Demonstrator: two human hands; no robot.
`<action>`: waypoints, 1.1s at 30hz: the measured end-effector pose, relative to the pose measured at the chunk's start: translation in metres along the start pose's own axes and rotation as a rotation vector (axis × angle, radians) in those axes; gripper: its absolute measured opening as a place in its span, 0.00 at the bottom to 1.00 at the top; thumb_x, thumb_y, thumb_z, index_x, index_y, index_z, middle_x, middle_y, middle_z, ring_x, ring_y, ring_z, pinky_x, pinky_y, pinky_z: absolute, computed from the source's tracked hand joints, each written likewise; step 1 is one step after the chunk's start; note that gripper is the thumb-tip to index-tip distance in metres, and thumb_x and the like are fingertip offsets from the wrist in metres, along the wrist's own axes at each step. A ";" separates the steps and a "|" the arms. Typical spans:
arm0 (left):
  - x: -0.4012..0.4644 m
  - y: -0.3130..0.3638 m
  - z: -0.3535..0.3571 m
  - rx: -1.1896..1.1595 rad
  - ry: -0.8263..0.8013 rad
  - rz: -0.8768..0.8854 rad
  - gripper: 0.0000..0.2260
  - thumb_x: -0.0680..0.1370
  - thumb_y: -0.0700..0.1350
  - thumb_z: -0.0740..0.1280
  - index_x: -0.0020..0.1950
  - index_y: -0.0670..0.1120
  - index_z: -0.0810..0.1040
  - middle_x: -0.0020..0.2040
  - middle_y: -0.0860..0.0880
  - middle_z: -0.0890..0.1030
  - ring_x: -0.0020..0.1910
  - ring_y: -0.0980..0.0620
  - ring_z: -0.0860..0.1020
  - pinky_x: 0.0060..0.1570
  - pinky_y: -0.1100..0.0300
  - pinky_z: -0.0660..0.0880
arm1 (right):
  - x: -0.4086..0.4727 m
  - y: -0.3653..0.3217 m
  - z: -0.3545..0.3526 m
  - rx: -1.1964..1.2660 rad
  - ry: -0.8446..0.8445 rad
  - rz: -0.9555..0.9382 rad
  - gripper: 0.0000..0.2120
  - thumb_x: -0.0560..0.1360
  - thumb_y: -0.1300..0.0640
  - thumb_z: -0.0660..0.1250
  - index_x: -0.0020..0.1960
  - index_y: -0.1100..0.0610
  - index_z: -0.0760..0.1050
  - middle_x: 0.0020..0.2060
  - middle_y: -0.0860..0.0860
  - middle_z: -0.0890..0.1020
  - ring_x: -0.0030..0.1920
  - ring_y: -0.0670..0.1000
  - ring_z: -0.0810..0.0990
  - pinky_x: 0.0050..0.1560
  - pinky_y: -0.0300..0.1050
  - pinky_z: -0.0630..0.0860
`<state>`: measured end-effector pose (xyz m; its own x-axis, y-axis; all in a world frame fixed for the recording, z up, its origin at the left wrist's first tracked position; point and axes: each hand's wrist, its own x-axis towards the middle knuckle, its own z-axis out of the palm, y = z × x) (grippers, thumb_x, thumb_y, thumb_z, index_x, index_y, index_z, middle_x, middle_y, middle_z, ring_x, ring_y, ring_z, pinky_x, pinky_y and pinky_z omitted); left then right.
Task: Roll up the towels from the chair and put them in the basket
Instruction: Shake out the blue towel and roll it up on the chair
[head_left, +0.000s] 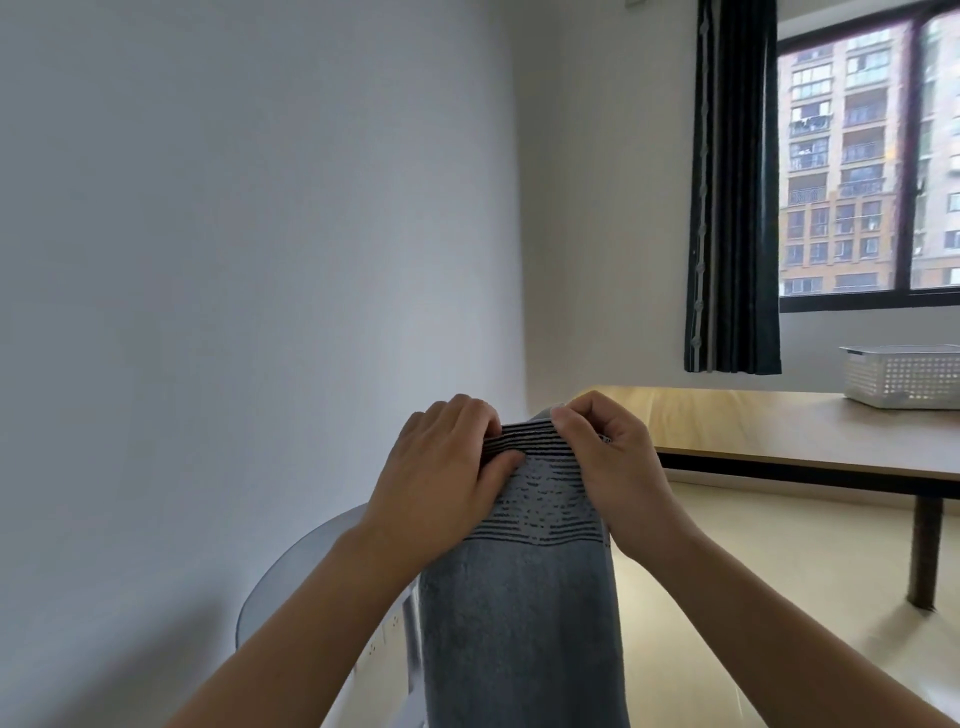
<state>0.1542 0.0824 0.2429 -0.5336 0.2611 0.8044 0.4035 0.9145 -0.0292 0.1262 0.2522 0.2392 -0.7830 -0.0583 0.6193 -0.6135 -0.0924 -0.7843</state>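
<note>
A grey towel (519, 613) with dark stripes near its top hangs down in front of me, held up in the air. My left hand (441, 478) pinches its top edge on the left, fingers curled over the striped band. My right hand (608, 457) pinches the same edge on the right. The top edge looks folded or curled over between the two hands. A white perforated basket (904, 376) stands on the wooden table (779, 426) at the far right. Behind the towel, the translucent grey chair (291, 582) shows at lower left.
A white wall fills the left side. A dark curtain (732, 208) hangs beside the window (872, 156) at the upper right. The table's dark leg (924, 551) stands on the pale floor to my right.
</note>
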 end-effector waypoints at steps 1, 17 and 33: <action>0.001 0.001 0.001 0.004 -0.005 -0.015 0.09 0.78 0.55 0.61 0.44 0.51 0.67 0.43 0.57 0.70 0.41 0.55 0.67 0.46 0.62 0.60 | 0.000 0.001 0.000 0.002 0.018 0.000 0.11 0.77 0.57 0.64 0.39 0.62 0.73 0.38 0.58 0.79 0.38 0.49 0.75 0.42 0.48 0.74; 0.004 0.000 -0.002 -0.271 -0.079 -0.157 0.11 0.82 0.50 0.55 0.42 0.46 0.62 0.30 0.51 0.69 0.28 0.52 0.65 0.29 0.58 0.62 | -0.002 0.009 -0.003 0.060 -0.022 -0.011 0.05 0.80 0.57 0.61 0.51 0.58 0.73 0.38 0.53 0.82 0.40 0.48 0.79 0.46 0.49 0.77; -0.002 -0.003 0.003 -0.126 -0.045 -0.199 0.12 0.82 0.53 0.54 0.43 0.48 0.62 0.30 0.53 0.70 0.28 0.52 0.68 0.28 0.59 0.63 | -0.001 0.011 -0.012 -0.355 -0.271 -0.026 0.11 0.71 0.55 0.73 0.47 0.43 0.74 0.45 0.46 0.82 0.40 0.50 0.82 0.46 0.50 0.81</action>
<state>0.1516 0.0800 0.2395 -0.6431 0.0953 0.7598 0.3748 0.9044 0.2038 0.1184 0.2634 0.2295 -0.7404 -0.3231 0.5894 -0.6672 0.2468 -0.7028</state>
